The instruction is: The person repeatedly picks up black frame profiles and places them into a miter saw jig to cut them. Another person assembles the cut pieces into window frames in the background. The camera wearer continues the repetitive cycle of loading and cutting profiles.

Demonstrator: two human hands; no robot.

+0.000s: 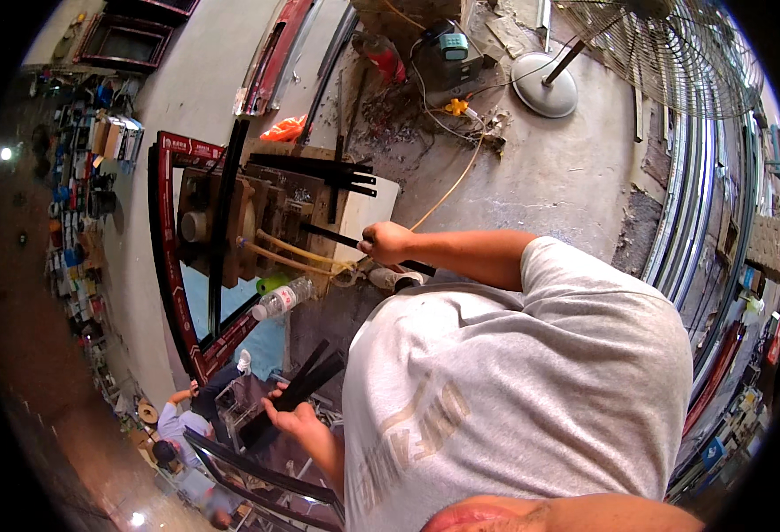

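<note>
My right hand (388, 241) is closed around a thin black bar (332, 234), whose far end reaches over a pale board (374, 202) at the edge of the machine bench. Lower in view, my left hand (297, 418) holds several short black strips (312, 379), its fingers curled under them. More black strips (319, 167) with small holes at their ends lie on the machine (246, 208). Tan hoses (297, 257) run from that machine toward my body. A clear plastic bottle (282, 299) lies beside the hoses, next to something bright green (272, 282).
A dark red and black frame (170, 266) stands behind the machine. A pedestal fan (545, 84), a teal box (453, 46), cords and debris are on the floor. Long metal profiles (687, 204) lie at the right. Another person (179, 426) works at the lower left, beyond a black frame (257, 474).
</note>
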